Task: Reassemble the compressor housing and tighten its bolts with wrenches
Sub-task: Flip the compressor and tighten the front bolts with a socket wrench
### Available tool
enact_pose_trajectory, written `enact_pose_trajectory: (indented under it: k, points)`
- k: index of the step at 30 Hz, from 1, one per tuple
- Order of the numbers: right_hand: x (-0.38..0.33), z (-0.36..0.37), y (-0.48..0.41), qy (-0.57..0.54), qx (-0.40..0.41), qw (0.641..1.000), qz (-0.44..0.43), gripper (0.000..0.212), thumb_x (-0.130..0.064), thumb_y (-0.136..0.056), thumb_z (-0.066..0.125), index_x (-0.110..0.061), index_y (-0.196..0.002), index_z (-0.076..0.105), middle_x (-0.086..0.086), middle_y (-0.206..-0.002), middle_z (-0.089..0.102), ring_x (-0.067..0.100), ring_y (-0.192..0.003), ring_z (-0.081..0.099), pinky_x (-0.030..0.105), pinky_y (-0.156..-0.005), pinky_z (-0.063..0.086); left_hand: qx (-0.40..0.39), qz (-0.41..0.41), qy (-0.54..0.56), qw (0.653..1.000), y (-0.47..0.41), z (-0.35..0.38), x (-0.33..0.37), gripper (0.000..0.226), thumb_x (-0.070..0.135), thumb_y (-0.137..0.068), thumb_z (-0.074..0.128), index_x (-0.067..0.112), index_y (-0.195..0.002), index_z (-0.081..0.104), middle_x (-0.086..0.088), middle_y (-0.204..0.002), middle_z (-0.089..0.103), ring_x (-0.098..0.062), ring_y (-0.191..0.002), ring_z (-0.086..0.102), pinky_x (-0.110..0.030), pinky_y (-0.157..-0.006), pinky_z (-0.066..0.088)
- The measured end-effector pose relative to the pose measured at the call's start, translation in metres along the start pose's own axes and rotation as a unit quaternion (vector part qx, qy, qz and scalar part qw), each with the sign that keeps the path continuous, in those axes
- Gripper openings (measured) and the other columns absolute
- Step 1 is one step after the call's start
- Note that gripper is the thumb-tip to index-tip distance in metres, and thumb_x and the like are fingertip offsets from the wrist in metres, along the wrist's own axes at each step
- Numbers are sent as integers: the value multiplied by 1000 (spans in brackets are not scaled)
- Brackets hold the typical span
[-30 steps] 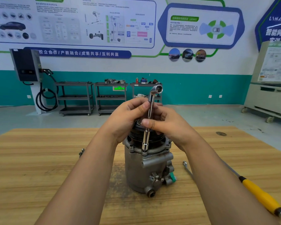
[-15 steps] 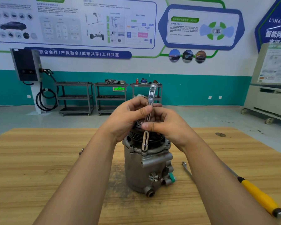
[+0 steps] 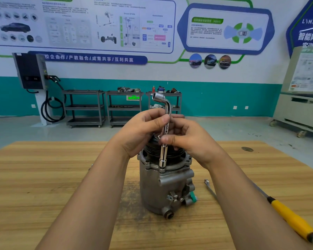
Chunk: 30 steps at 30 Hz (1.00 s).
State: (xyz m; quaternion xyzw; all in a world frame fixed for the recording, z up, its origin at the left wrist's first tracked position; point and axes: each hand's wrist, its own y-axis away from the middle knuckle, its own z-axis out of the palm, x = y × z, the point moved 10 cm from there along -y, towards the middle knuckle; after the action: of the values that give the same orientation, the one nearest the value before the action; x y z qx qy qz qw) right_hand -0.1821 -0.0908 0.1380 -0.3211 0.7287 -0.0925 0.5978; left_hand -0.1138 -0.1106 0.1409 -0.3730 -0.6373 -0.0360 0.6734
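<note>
A grey metal compressor housing [image 3: 157,188] stands upright in the middle of the wooden table [image 3: 43,177]. Its black pulley end faces up, partly hidden by my hands. A chrome L-shaped socket wrench [image 3: 164,150] stands upright with its lower socket on a bolt at the housing's top flange. Its bent upper end points left. My left hand [image 3: 141,132] pinches the shaft high up. My right hand [image 3: 188,139] pinches the shaft lower down with thumb and fingers. Another bolt head [image 3: 147,162] shows on the flange's left side.
A yellow-handled screwdriver [image 3: 293,221] lies on the table at the right, partly under my right forearm. A slim metal wrench [image 3: 209,188] lies just right of the housing. Tool carts and a charging unit stand by the far wall.
The wrench has turned on the bolt: its bent upper end, first pointing right, swung round and now points left. Both hands stayed on the shaft.
</note>
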Motion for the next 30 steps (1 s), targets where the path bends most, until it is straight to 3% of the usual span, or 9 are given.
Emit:
enact_pose_trajectory:
  k: [3,7,10,12,14,19,22,26,30]
  points:
    - [1,1,-2,11,7,1000,-3,23,-5,-74,73,-24,-86,67,-12,-66,62,9,-72,58,17,-65,51,5,5,3,1000,0,0,0,58,19,-79,59,-20,-119,44,-4,-105,70,-17,-96,66,-28,-84,54]
    - [-1,2,1,-1,-12,1000,-2,26,-3,-81,67,-26,-93,66,-13,-75,70,0,-76,65,12,-61,48,23,-6,6,1000,1,-4,-3,37,22,-80,53,-8,-102,59,-6,-109,70,-33,-97,58,-42,-87,48]
    - [-1,3,3,8,-29,999,13,24,-1,-88,57,-22,-96,65,-9,-77,73,1,-77,66,13,-54,45,17,-13,9,1000,2,-1,-2,24,25,-83,51,15,-79,73,-24,-102,63,-27,-67,49,-26,-61,43]
    - [0,4,3,9,-29,999,16,24,0,-88,55,-22,-93,64,-8,-74,72,2,-76,67,13,-53,44,1,-14,18,1000,2,1,-1,26,26,-87,51,14,-87,74,-25,-84,53,-14,-52,46,-19,-52,42]
    - [-1,4,2,8,-18,1000,10,26,-1,-86,59,-26,-91,64,-9,-73,71,3,-75,67,15,-54,45,-3,-9,17,1000,3,0,0,30,27,-90,52,6,-102,69,-19,-72,51,-16,-57,51,-20,-55,46]
    - [3,-1,0,34,26,999,13,15,-8,-76,72,-6,-90,67,11,-80,60,19,-78,57,44,-78,51,13,8,44,999,-1,-3,0,30,18,-78,71,2,-98,56,-9,-100,70,-20,-93,66,-32,-82,55]
    - [2,2,-1,33,15,999,8,16,-10,-76,73,-10,-91,69,2,-79,64,12,-77,60,26,-73,52,15,8,61,998,1,-2,1,28,17,-76,57,-1,-97,52,-5,-98,73,-15,-90,69,-26,-76,55]
    - [2,3,1,24,-20,999,18,18,-7,-85,63,-23,-90,70,-15,-82,71,-1,-78,64,14,-60,49,44,-2,16,999,2,-7,-2,21,25,-77,56,8,-81,68,-8,-98,72,-36,-86,53,-44,-79,41]
    - [2,3,1,12,-19,999,23,18,-2,-85,61,-18,-86,68,-7,-74,72,1,-75,66,14,-54,46,29,0,28,999,4,-4,1,23,25,-82,54,14,-80,74,-11,-71,64,-24,-63,54,-26,-61,47]
